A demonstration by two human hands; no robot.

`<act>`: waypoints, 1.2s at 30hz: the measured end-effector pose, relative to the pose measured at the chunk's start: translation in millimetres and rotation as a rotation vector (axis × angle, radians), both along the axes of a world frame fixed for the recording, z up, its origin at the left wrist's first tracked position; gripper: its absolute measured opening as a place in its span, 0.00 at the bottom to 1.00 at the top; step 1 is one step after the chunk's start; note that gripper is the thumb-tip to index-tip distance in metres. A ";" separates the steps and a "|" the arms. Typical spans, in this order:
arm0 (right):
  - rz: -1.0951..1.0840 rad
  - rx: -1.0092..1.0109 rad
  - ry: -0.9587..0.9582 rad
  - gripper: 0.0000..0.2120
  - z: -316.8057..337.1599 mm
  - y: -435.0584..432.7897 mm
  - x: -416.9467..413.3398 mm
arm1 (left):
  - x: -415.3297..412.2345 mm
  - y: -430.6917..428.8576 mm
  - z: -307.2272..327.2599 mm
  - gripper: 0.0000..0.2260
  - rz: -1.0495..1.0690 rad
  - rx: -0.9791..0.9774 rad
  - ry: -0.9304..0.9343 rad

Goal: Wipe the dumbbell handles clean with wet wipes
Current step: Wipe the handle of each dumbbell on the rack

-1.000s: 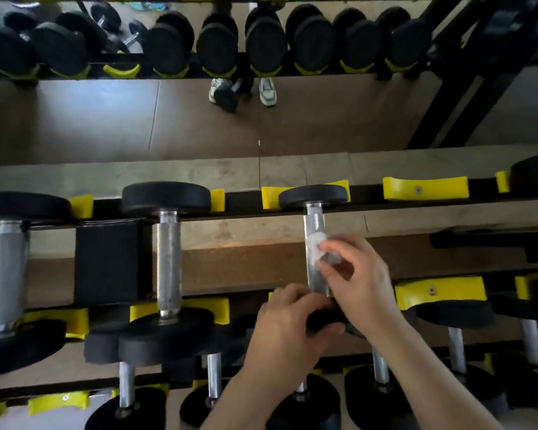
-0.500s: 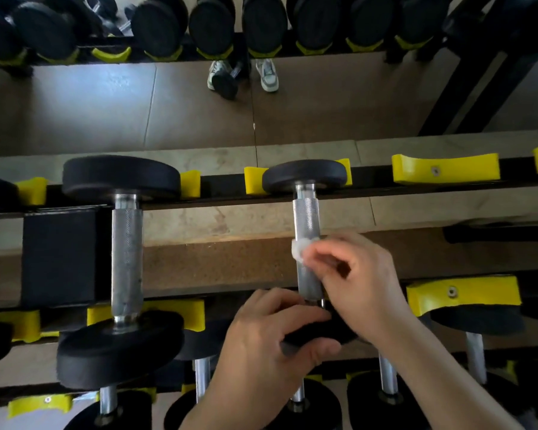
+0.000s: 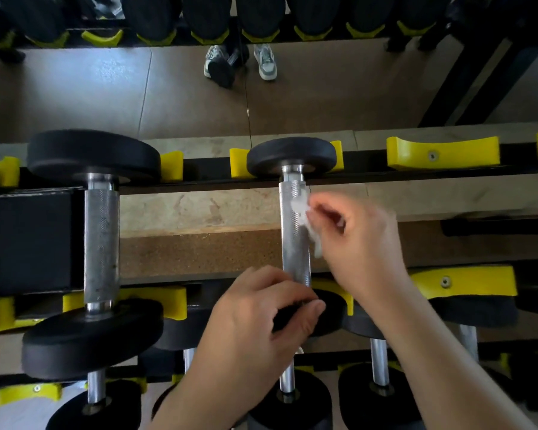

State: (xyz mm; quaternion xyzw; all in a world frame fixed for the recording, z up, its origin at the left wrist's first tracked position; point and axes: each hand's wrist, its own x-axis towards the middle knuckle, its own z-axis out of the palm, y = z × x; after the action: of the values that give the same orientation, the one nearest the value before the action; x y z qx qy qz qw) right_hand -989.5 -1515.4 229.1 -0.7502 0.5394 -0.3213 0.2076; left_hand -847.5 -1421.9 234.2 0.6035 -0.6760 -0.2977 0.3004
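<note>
Where my right hand (image 3: 364, 240) pinches one crumpled white wet wipe (image 3: 299, 209), the wipe lies against the right side of a knurled, cylindrical metal handle (image 3: 294, 243), just beyond my left hand (image 3: 261, 321). That hand's fingers curl round the same dumbbell's near disc head (image 3: 331, 308), matte black and round. Left of both hands rests a second dumbbell (image 3: 101, 243) with a thicker knurled handle. Right of my right hand sit two curved yellow cradles (image 3: 443, 155).
</note>
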 end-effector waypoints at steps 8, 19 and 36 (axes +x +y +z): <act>0.036 0.072 -0.122 0.07 0.2 -12.1 8.5 | -2.3 2.2 2.0 0.10 0.051 0.071 0.025; 0.180 -0.044 -0.092 0.08 -7.5 -7.4 -4.2 | -16.6 11.8 20.8 0.11 -0.187 -0.063 -0.569; 0.341 0.158 -0.099 0.06 -3.2 28.2 -5.5 | 18.3 31.0 -15.3 0.21 0.057 -0.168 0.075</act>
State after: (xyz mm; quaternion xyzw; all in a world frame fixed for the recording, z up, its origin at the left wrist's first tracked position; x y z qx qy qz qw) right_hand -994.9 -1487.1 225.9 -0.7955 0.4170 -0.2744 0.3435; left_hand -829.2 -1390.9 218.9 0.5836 -0.6694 -0.2538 0.3833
